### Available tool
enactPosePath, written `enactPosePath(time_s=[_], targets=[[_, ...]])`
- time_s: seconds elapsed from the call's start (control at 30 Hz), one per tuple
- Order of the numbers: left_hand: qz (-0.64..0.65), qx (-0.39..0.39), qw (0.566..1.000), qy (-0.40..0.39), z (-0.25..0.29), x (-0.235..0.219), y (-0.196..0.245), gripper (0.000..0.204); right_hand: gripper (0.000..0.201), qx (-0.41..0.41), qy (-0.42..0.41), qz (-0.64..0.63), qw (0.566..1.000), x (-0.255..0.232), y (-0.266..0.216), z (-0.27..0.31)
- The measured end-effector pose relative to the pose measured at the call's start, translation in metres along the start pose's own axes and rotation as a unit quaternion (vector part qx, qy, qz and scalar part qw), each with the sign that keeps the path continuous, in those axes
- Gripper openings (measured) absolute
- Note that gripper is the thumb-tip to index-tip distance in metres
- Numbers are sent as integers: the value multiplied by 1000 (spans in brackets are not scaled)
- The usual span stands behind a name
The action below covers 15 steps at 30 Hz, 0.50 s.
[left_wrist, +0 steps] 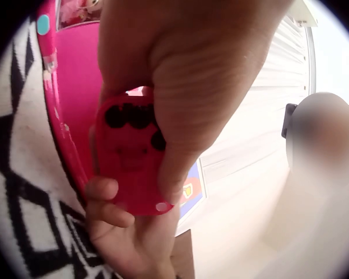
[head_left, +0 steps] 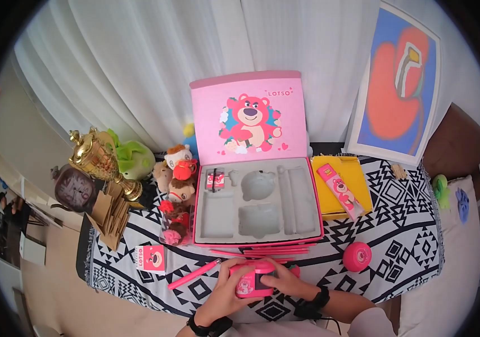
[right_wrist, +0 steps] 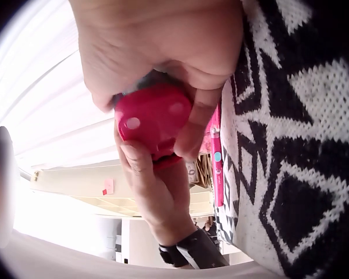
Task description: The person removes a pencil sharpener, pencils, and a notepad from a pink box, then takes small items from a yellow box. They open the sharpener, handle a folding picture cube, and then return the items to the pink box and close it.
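Observation:
Close to the table's front edge, both hands hold a hot-pink rounded plastic case (head_left: 244, 287) with a bear picture and a dark panel. My left hand (head_left: 226, 292) grips its left side, thumb along the near face. On the opposite side my right hand (head_left: 291, 285) curls round it, thumb at the dark panel. The left wrist view shows dark round spots on one end of the case (left_wrist: 131, 157). In the right wrist view the other end of the case (right_wrist: 154, 119) has two pale round dots. Fingers hide much of its sides.
Behind the hands stands an open pink gift box (head_left: 217, 222) with a grey moulded insert. Pink pencils (head_left: 262, 250), a pen (head_left: 194, 274), a notepad (head_left: 151, 259) and a round pink item (head_left: 357, 256) lie around. A yellow box (head_left: 363, 180), plush toys (head_left: 179, 174) and a trophy (head_left: 102, 160) stand further back.

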<state>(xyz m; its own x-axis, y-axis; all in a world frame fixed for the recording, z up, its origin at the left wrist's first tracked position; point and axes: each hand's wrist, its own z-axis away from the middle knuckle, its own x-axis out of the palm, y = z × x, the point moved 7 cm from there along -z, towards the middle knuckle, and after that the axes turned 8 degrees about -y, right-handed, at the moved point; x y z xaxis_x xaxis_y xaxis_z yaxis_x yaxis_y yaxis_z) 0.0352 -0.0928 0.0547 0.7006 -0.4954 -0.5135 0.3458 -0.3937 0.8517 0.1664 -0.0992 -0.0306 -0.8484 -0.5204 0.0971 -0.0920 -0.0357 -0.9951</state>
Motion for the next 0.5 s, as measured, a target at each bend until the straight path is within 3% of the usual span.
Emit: enactPosePath(time_s=[0.03,0.07,0.1,0.13,0.17,0.2,0.23,0.33,0.4,0.5], targets=[[1,-10,1000,-2,-3,-1,-2,79,59,-10,-25,-183,983,5,5,-1],[0,-8,1000,-3,-8,-5,-2,79,64,-21,-49,-360,932,9,6,-2],[-40,17,999,28,-17,-16,3,80,76,-10,-95,-379,920,12,-1,-3],[-79,40,994,58,-27,-27,9,80,76,-12,-94,-379,920,11,4,-3],[-72,62,991,94,-42,-40,20,78,79,58,-134,-363,920,19,19,-2],[-73,64,991,92,-58,-49,22,78,82,125,-173,-343,915,25,32,1],[-68,70,993,63,-74,-54,21,76,77,142,-181,-312,922,30,21,2],[-58,71,996,15,-105,-47,1,74,72,134,-131,-196,962,31,18,4],[-53,69,996,-7,-122,-35,-16,74,65,125,-115,-202,965,29,17,3],[-176,63,982,-26,-125,-18,-28,77,59,124,-96,-224,962,27,18,2]])
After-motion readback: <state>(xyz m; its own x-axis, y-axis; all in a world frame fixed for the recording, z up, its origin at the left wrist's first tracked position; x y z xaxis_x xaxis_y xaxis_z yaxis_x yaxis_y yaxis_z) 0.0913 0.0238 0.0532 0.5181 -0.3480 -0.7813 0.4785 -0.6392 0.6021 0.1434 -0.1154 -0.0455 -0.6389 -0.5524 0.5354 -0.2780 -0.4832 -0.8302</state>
